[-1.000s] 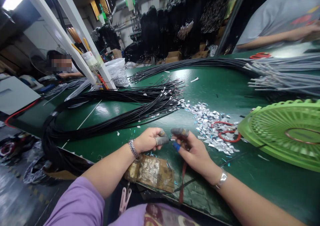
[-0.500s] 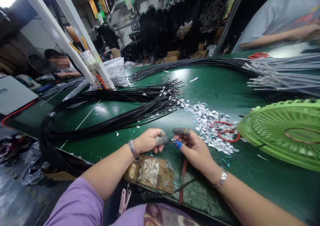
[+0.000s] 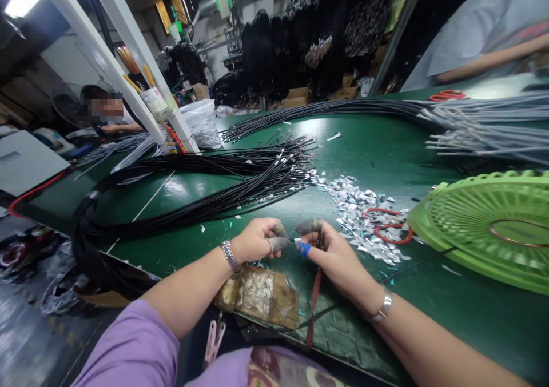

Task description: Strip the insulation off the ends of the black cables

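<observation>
My left hand is closed, its thumb and forefinger in worn grey finger covers. It pinches a thin black cable, whose short end with a white tip sticks out to the right. Close against that tip is my right hand, its thumb wrapped in blue tape and its forefinger in a grey cover. Its curled fingers close about the cable's tip; the exact contact is too small to make out. A reddish strip hangs below the right hand. Under my left wrist lies a taped cardboard piece at the table's edge.
A bundle of black cables curves across the green table. Right of its ends are silvery scraps, red-handled scissors and a green fan. Grey cables lie farther back. Two other people sit across the table.
Both hands stay nearly in place, with the cable end between them. The right hand's fingers have shifted slightly around the tip. The co-worker's arm at the right has moved.
</observation>
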Available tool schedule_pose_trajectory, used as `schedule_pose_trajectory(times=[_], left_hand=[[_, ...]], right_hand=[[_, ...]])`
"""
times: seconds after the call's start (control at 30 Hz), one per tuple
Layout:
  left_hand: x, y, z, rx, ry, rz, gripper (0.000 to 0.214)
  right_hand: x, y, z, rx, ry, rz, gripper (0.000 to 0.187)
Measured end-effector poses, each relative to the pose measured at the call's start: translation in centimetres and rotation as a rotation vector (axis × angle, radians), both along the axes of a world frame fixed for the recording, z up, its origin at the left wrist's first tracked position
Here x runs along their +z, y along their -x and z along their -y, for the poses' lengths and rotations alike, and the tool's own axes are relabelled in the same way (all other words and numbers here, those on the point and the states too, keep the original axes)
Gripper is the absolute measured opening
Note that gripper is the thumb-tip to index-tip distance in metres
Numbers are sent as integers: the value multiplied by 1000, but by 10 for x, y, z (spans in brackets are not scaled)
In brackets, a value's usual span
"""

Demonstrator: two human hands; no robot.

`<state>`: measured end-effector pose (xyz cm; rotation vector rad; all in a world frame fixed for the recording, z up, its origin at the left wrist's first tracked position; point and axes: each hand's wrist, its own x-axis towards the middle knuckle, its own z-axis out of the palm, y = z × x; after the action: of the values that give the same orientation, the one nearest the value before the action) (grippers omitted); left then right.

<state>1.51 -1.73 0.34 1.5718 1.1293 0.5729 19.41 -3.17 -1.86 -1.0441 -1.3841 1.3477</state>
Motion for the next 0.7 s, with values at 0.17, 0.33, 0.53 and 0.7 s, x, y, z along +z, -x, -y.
schedule_pose_trajectory(times=[0.17, 0.33, 0.53, 0.7], left_hand=[[9, -2, 9, -1, -552, -450, 6], [16, -7, 17, -159, -660, -824, 9], [18, -7, 20, -323, -653, -828, 9], [15, -1, 15, -175, -477, -459, 10]], right_hand=[[-3, 4, 1, -48, 142, -55, 29], [-4, 4, 1, -67, -37, 137, 24], [-5, -1, -7, -84, -5, 126, 24], [-8, -8, -21, -259, 148, -23, 21]])
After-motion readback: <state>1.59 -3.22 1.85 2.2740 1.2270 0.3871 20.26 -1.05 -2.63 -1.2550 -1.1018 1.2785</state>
